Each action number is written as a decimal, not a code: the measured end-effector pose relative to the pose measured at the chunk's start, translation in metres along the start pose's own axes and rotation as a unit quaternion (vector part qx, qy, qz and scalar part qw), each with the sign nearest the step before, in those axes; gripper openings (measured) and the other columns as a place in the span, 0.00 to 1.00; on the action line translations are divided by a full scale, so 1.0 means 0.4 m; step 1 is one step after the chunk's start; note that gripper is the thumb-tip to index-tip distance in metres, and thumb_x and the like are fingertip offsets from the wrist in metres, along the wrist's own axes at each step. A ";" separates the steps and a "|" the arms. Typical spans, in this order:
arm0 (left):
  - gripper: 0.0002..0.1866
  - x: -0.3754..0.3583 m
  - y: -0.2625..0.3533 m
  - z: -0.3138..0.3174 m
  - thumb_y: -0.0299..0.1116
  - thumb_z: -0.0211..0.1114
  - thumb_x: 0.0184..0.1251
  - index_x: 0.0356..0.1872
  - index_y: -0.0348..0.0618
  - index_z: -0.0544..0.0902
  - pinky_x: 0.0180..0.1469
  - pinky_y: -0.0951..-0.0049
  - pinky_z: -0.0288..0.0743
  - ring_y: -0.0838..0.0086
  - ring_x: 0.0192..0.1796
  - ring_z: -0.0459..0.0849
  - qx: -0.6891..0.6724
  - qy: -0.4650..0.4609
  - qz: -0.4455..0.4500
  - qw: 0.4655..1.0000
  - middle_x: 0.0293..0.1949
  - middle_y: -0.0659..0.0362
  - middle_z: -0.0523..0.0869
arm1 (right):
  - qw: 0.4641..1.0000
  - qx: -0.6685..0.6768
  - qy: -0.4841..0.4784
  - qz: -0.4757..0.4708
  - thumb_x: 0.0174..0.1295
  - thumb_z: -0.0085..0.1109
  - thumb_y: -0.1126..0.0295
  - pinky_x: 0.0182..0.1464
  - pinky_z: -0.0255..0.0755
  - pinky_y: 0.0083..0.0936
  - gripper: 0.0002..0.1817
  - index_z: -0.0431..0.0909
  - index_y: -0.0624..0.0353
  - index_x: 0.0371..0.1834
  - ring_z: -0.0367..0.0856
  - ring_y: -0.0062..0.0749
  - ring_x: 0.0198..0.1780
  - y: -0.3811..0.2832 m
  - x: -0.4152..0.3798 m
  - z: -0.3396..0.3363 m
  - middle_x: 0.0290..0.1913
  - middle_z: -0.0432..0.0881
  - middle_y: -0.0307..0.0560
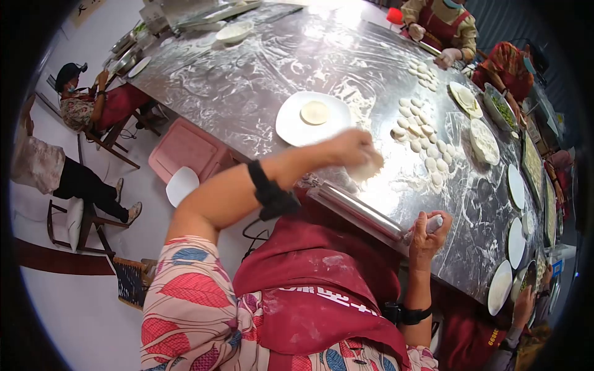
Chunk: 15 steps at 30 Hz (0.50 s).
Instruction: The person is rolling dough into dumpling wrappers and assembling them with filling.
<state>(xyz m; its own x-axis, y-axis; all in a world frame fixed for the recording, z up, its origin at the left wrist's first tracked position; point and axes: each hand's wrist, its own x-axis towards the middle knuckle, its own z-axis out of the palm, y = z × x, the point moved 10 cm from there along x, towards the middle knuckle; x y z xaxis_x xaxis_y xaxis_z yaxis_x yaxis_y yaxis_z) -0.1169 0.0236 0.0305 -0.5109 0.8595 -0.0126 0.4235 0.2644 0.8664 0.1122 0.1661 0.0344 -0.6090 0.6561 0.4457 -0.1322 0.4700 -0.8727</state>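
My left hand (357, 148), smeared by motion, is over the near part of the floury table, closed on a pale, blurred dough wrapper (369, 168). Just beyond it, a white plate (289, 127) carries a round dough wrapper (315, 112). At the near table edge, my right hand (427, 234) is wrapped around the handle of a thick metal rolling pin (359, 210). Rows of small flattened dough pieces (416, 127) lie on the table ahead of my right hand.
The steel table (229, 93) is streaked with flour. A bowl of flour (484, 142) and several white plates (516, 244) line the right side. A co-worker (442, 28) rolls at the far edge; other people sit around. A pink bin (185, 151) stands at left.
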 end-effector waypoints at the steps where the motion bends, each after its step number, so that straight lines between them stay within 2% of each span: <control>1: 0.16 -0.015 -0.003 -0.077 0.32 0.63 0.50 0.41 0.37 0.78 0.43 0.67 0.75 0.68 0.40 0.80 -0.033 0.030 -0.042 0.998 0.37 0.52 0.82 | 1.000 0.003 -0.002 0.003 0.59 0.56 0.79 0.22 0.67 0.17 0.13 0.63 0.58 0.42 0.71 0.19 0.22 0.004 0.003 0.001 0.32 0.70 0.42; 2: 0.18 0.006 -0.055 -0.157 0.34 0.64 0.51 0.43 0.37 0.79 0.44 0.68 0.75 0.67 0.41 0.80 0.042 0.060 -0.058 0.996 0.39 0.51 0.82 | 1.000 0.006 -0.003 0.006 0.59 0.56 0.79 0.22 0.67 0.17 0.13 0.63 0.58 0.42 0.71 0.19 0.22 0.008 0.006 0.004 0.32 0.70 0.42; 3: 0.19 0.001 -0.068 -0.223 0.36 0.66 0.52 0.43 0.36 0.78 0.45 0.68 0.74 0.66 0.42 0.80 0.053 0.065 -0.051 0.995 0.40 0.51 0.82 | 1.000 -0.004 -0.006 0.009 0.59 0.57 0.79 0.23 0.67 0.18 0.13 0.63 0.59 0.42 0.72 0.20 0.23 0.005 0.009 0.007 0.32 0.71 0.42; 5: 0.21 -0.005 -0.098 -0.361 0.38 0.66 0.53 0.42 0.32 0.78 0.44 0.69 0.74 0.63 0.43 0.80 0.269 0.135 -0.139 0.944 0.40 0.46 0.81 | 0.999 -0.027 -0.003 0.017 0.59 0.58 0.78 0.25 0.68 0.19 0.13 0.64 0.59 0.42 0.73 0.21 0.24 -0.006 0.012 0.003 0.31 0.71 0.43; 6: 0.20 0.009 -0.140 -0.404 0.37 0.67 0.52 0.42 0.31 0.78 0.45 0.68 0.74 0.63 0.43 0.81 0.273 0.174 -0.141 0.935 0.40 0.45 0.82 | 0.999 -0.049 0.000 -0.008 0.58 0.58 0.78 0.26 0.69 0.20 0.13 0.65 0.59 0.42 0.73 0.22 0.24 0.002 0.014 0.000 0.31 0.72 0.43; 7: 0.20 0.026 -0.139 -0.403 0.36 0.67 0.52 0.43 0.32 0.78 0.45 0.68 0.75 0.62 0.44 0.81 0.264 0.167 -0.136 0.940 0.40 0.46 0.82 | 0.997 -0.074 0.005 -0.030 0.57 0.59 0.78 0.28 0.69 0.21 0.13 0.65 0.59 0.42 0.74 0.23 0.25 0.021 0.013 -0.005 0.30 0.72 0.43; 8: 0.21 0.054 -0.137 -0.391 0.36 0.68 0.51 0.44 0.33 0.78 0.45 0.67 0.75 0.61 0.44 0.81 0.255 0.158 -0.130 0.945 0.40 0.46 0.82 | 0.994 -0.100 0.012 -0.051 0.57 0.59 0.78 0.29 0.70 0.21 0.13 0.66 0.59 0.42 0.74 0.24 0.26 0.031 0.009 -0.016 0.29 0.72 0.43; 10: 0.21 0.132 -0.093 -0.295 0.36 0.67 0.52 0.46 0.36 0.78 0.46 0.66 0.75 0.61 0.44 0.81 0.291 0.091 -0.075 0.950 0.41 0.47 0.83 | 0.997 -0.071 0.014 -0.019 0.56 0.60 0.78 0.30 0.70 0.23 0.13 0.67 0.59 0.41 0.75 0.26 0.27 0.034 0.011 -0.019 0.29 0.73 0.44; 11: 0.22 0.176 -0.076 -0.235 0.35 0.66 0.54 0.50 0.39 0.77 0.49 0.65 0.74 0.60 0.47 0.81 0.316 0.063 -0.022 0.946 0.44 0.48 0.82 | 0.998 -0.054 0.011 -0.006 0.55 0.60 0.78 0.31 0.70 0.24 0.13 0.67 0.59 0.41 0.75 0.27 0.27 0.032 0.013 -0.013 0.29 0.73 0.44; 12: 0.22 0.217 -0.079 -0.180 0.35 0.64 0.56 0.53 0.40 0.76 0.53 0.65 0.72 0.59 0.50 0.79 0.287 0.064 -0.002 0.956 0.48 0.47 0.80 | 0.998 -0.058 0.012 -0.012 0.55 0.60 0.78 0.31 0.70 0.24 0.13 0.67 0.59 0.41 0.75 0.28 0.27 0.019 0.015 -0.012 0.29 0.73 0.44; 14: 0.23 0.267 -0.024 -0.062 0.36 0.62 0.59 0.57 0.45 0.73 0.60 0.64 0.66 0.57 0.58 0.73 0.308 0.009 0.013 0.951 0.56 0.48 0.75 | 0.997 -0.066 0.008 -0.025 0.55 0.60 0.78 0.30 0.70 0.25 0.13 0.67 0.60 0.41 0.74 0.28 0.27 0.000 0.019 -0.010 0.29 0.73 0.45; 15: 0.24 0.292 -0.006 -0.013 0.38 0.61 0.59 0.58 0.48 0.72 0.59 0.63 0.66 0.55 0.58 0.72 0.325 0.001 0.021 0.946 0.56 0.48 0.73 | 0.998 -0.065 0.008 -0.017 0.55 0.59 0.79 0.31 0.70 0.25 0.13 0.67 0.60 0.41 0.74 0.28 0.28 0.009 0.019 -0.012 0.30 0.73 0.45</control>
<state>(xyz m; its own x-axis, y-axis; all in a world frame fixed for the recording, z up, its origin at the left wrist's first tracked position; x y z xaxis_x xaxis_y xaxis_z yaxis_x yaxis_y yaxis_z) -0.1814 0.1209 0.0295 -0.4852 0.8743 0.0160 0.8129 0.4442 0.3767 0.1108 0.1756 0.0357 -0.5936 0.6469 0.4787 -0.0491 0.5646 -0.8239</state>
